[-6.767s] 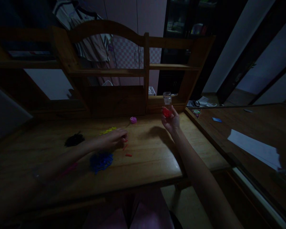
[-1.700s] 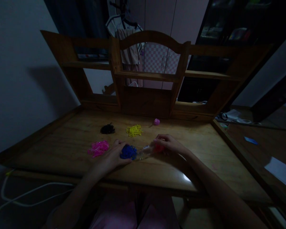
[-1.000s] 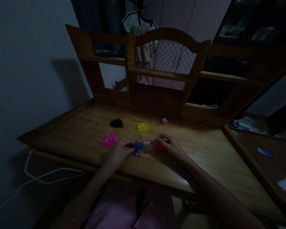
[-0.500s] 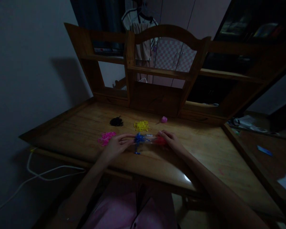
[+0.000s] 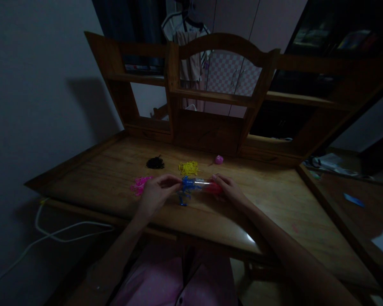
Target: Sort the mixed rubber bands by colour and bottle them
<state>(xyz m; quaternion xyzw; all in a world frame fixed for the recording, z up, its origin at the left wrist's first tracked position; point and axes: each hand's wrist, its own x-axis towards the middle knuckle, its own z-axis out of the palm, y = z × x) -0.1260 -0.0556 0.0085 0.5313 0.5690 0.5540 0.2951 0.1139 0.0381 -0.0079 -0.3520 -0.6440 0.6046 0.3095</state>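
My right hand (image 5: 232,193) is closed around the right end of a clear plastic tube (image 5: 203,182), which lies sideways just above the desk. Red strands (image 5: 212,188) show inside that end. At the tube's left end is a bunch of blue bands (image 5: 188,184), partly in the tube as far as I can make out. The fingertips of my left hand (image 5: 156,193) are pinched together on these blue bands. A few blue pieces lie on the desk just below.
A yellow pile of thin bands (image 5: 189,168) lies beyond the tube. Black bands (image 5: 155,162) and pink bands (image 5: 139,185) are at the left. A small pink ball-like thing (image 5: 219,160) sits farther back. The wooden shelf unit (image 5: 210,97) rises behind the desk (image 5: 274,199).
My left fingers, stretched out before, are now bent and pinched at the blue bands. The tube has turned slightly and catches a bright reflection. My right hand stays on its end.
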